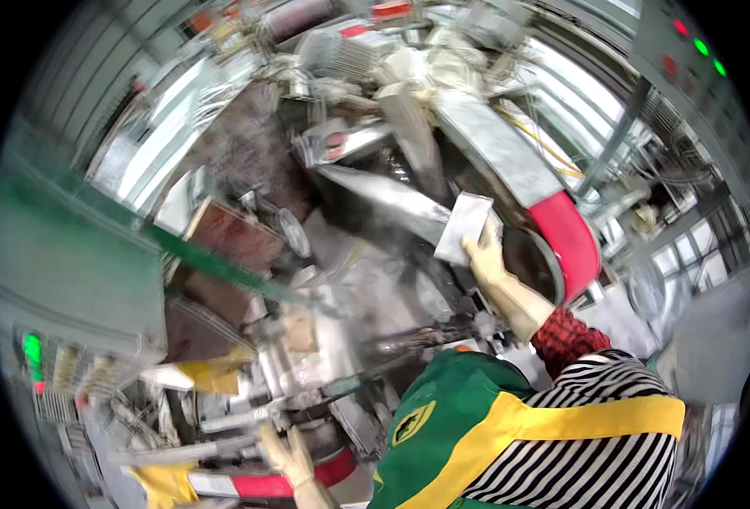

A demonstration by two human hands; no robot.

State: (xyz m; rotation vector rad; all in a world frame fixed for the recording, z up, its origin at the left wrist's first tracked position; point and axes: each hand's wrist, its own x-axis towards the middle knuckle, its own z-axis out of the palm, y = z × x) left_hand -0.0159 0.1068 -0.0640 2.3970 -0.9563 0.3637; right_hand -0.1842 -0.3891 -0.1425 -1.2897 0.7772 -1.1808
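Observation:
My right hand (495, 265) reaches out at the right of centre, its fingers closed round the edge of a small white rectangular block or box (466, 227). It is held up over dark, smeared machine parts, close to a curved red and white guard (567, 237). My left hand (288, 458) is low at the left of centre, fingers spread and holding nothing I can see. Beside it lies a red band (264, 485) on a rounded white part. Much of the picture is smeared by motion.
A long green bar (213, 267) crosses the left side beside a green panel (78, 254). Piled pale items (426, 64) lie at the far side. A grey control box (689, 68) with red and green lights stands at upper right. Yellow cloth-like pieces (167, 483) hang at lower left.

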